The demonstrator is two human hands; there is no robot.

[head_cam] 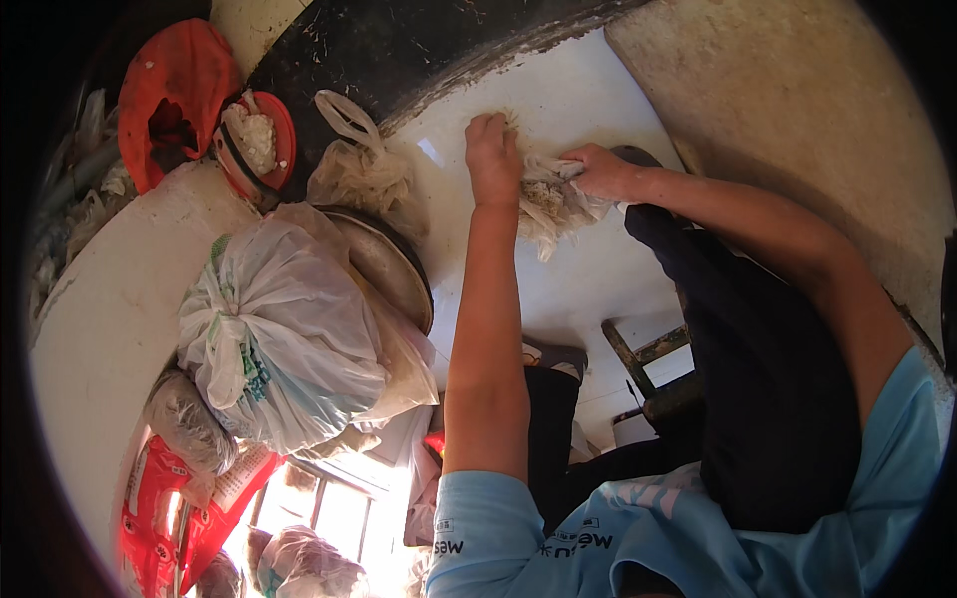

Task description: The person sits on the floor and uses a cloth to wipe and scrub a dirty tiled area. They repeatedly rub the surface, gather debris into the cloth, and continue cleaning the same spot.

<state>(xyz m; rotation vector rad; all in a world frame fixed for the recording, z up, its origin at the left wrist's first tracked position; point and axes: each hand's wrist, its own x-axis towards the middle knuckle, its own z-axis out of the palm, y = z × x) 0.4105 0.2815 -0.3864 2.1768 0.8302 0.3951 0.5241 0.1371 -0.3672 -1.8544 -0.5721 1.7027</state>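
My left hand [494, 157] is on the pale smooth floor [576, 97] with its fingers curled down beside a small patch of dry, straw-like debris [511, 119]. Whether anything is between those fingers is hidden. To its right, my right hand [604, 173] grips the gathered edge of a crumpled, translucent plastic bag [557, 198]. Brownish loose bits show at the bag's opening, between my two hands. A dark shoe tip [635, 155] is just behind my right wrist.
Left stand a large knotted white plastic bag [291, 321], a round metal lid or pan [381, 254], a smaller handled plastic bag [366, 172], a red container [280, 134] and a red plastic bag [176, 82]. A wooden stool [658, 347] is near my legs. A beige wall [785, 97] rises at right.
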